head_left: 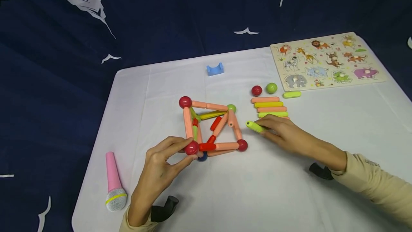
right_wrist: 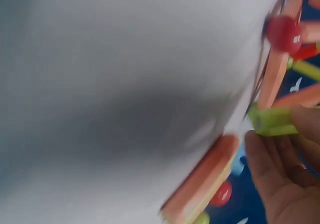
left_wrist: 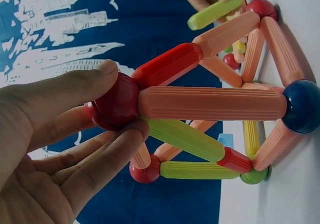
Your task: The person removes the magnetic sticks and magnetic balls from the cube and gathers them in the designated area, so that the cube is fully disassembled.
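Animal pieces [head_left: 295,81] sit in the puzzle board [head_left: 278,53] — left hand [head_left: 161,162] pinching a red corner ball [head_left: 191,148], right hand [head_left: 284,131] a lime-green rod [head_left: 254,126].

Glossy plastic balls [left_wrist: 302,106], matt plastic rods [left_wrist: 215,103] (finely ridged), wooden puzzle board [head_left: 323,56]

There were two hands [head_left: 164,162] [head_left: 286,133], one held green stick [head_left: 255,126], one stick-and-ball frame [head_left: 188,122], two loose balls [head_left: 256,90] [head_left: 271,88], one microphone [head_left: 112,173], one blue block [head_left: 215,71], one puzzle board [head_left: 322,62]
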Tool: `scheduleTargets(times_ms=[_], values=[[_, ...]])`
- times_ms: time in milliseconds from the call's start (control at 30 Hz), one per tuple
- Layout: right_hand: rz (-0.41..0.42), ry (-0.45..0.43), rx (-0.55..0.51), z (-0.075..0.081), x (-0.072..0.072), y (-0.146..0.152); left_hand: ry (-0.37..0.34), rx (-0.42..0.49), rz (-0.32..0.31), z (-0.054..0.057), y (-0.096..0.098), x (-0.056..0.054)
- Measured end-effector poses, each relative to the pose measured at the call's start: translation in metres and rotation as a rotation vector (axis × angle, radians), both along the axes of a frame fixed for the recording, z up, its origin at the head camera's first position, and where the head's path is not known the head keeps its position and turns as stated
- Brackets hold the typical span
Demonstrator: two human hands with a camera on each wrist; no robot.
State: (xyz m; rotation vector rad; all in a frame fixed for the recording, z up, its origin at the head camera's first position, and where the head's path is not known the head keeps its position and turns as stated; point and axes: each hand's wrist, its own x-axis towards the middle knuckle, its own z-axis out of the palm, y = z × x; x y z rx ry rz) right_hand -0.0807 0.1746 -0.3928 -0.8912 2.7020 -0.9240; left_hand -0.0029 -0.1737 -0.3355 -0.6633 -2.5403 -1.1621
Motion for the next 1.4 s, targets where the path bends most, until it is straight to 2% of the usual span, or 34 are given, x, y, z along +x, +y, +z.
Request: scheduleTargets(times_ms=[133,333,567,733,900,1033,1167,1267,1400], values=[[-0.073,-0.030,0.082,0.004,-0.004,0.016,0.004,0.004,-0.005,0.001,0.000,-0.001],[-0.150,0.038,0.180,0.002,-0.007,0.030,-0.003,0.014,-0.006,0.001,0.000,-0.001],[-0.161,0.154,0.170,-0.010,-0.008,0.034,-0.015,0.018,-0.002,0.000,0.000,0.001],[-0.195,0.137,0.188,-0.011,-0.008,0.032,-0.016,0.020,0.005,0.000,0.000,0.004],[-0.192,0.170,0.208,-0.006,-0.008,0.031,-0.015,0.017,0.005,0.001,0.001,0.002],[-0.178,0.135,0.200,0.013,-0.007,0.023,-0.002,0.018,-0.013,0.003,0.001,0.000],[-0.145,0.081,0.114,0.032,-0.012,0.004,0.008,0.020,-0.018,0.002,0.001,-0.001],[-0.105,0.028,0.057,0.032,-0.018,-0.016,0.004,0.019,-0.013,0.002,0.001,0.000],[-0.055,-0.028,0.052,0.021,-0.025,-0.046,-0.004,0.018,-0.003,0.001,0.001,0.002]])
